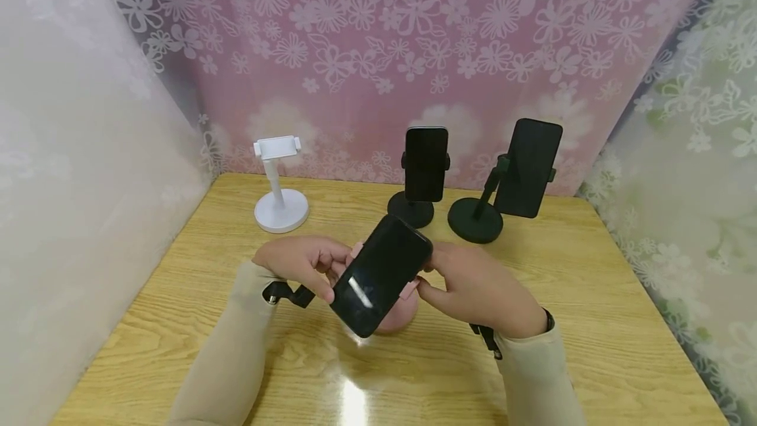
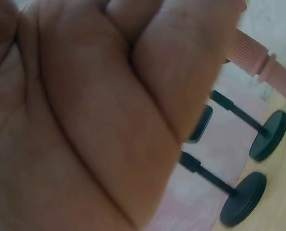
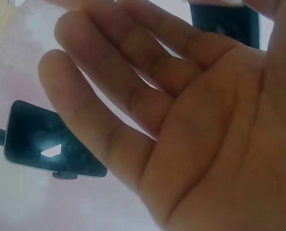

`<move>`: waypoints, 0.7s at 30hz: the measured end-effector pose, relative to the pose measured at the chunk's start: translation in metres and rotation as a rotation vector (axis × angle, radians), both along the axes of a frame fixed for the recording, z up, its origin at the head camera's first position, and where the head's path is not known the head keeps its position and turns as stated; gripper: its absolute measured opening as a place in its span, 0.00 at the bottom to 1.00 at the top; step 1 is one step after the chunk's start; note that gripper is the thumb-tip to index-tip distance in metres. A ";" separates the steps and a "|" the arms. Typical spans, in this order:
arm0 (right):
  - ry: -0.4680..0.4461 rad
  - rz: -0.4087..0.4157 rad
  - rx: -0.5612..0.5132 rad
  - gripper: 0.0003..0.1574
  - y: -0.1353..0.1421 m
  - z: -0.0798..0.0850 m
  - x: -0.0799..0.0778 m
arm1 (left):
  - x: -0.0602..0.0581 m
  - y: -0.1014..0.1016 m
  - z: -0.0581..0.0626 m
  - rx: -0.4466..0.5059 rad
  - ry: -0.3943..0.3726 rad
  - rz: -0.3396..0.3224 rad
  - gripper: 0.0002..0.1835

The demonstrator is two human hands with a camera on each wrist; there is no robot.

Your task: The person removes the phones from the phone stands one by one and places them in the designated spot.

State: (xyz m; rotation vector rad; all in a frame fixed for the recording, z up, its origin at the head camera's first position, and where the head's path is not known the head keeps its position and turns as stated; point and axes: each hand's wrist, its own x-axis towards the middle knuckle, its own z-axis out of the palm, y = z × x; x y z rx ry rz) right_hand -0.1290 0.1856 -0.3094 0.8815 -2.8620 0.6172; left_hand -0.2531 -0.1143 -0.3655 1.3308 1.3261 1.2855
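Note:
A black smartphone (image 1: 383,275) lies tilted in the clamp of a pink phone stand (image 1: 399,315), whose round base shows below it. My left hand (image 1: 307,261) grips the phone at its left edge, thumb by the lower left corner and other fingers curled near the clamp. My right hand (image 1: 473,281) pinches the clamp's right side, its thumb on the pink arm and forefinger by the phone's edge. In the left wrist view the palm hides the phone, and the pink stand's ribbed stem (image 2: 251,53) shows. In the right wrist view part of the phone (image 3: 227,26) appears beyond the fingers.
Behind the hands stand a white phone stand (image 1: 280,209) without a phone, a black stand (image 1: 411,211) bearing a phone (image 1: 426,163), and a dark stand (image 1: 475,220) with another phone (image 1: 528,168). Flowered curtains (image 1: 367,71) border the wooden table (image 1: 568,360).

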 end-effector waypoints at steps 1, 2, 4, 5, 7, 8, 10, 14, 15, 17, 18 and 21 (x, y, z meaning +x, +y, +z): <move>0.003 0.001 0.005 0.11 -0.001 0.000 0.000 | 0.000 -0.001 0.001 -0.025 0.013 0.001 0.22; 0.002 -0.002 0.010 0.11 -0.003 0.001 0.000 | 0.001 -0.003 0.002 -0.046 0.025 0.007 0.24; -0.001 -0.014 0.021 0.11 -0.005 0.001 0.000 | 0.001 -0.004 0.005 -0.079 0.056 0.030 0.24; -0.002 -0.024 0.027 0.10 -0.005 0.001 0.001 | 0.002 -0.004 0.006 -0.088 0.072 0.043 0.24; -0.007 -0.036 0.019 0.10 -0.006 0.002 0.001 | 0.001 -0.004 0.008 -0.101 0.090 0.082 0.23; 0.001 -0.047 0.019 0.09 -0.006 0.002 0.001 | 0.001 -0.004 0.009 -0.094 0.105 0.112 0.22; 0.041 -0.067 0.001 0.08 -0.006 0.002 0.002 | 0.001 -0.002 0.010 -0.066 0.129 0.210 0.22; 0.222 -0.139 -0.079 0.08 -0.005 0.004 0.005 | 0.004 0.004 0.015 0.029 0.203 0.505 0.22; 0.263 -0.152 -0.112 0.08 -0.005 0.005 0.006 | 0.005 0.006 0.017 0.047 0.221 0.564 0.22; 0.312 -0.167 -0.175 0.09 -0.006 0.007 0.008 | 0.009 0.008 0.021 0.074 0.255 0.630 0.22; 0.316 -0.167 -0.199 0.10 -0.006 0.008 0.010 | 0.011 0.008 0.023 0.081 0.271 0.636 0.22; 0.205 -0.170 -0.230 0.17 -0.008 0.011 0.015 | 0.017 0.009 0.028 0.070 0.340 0.607 0.20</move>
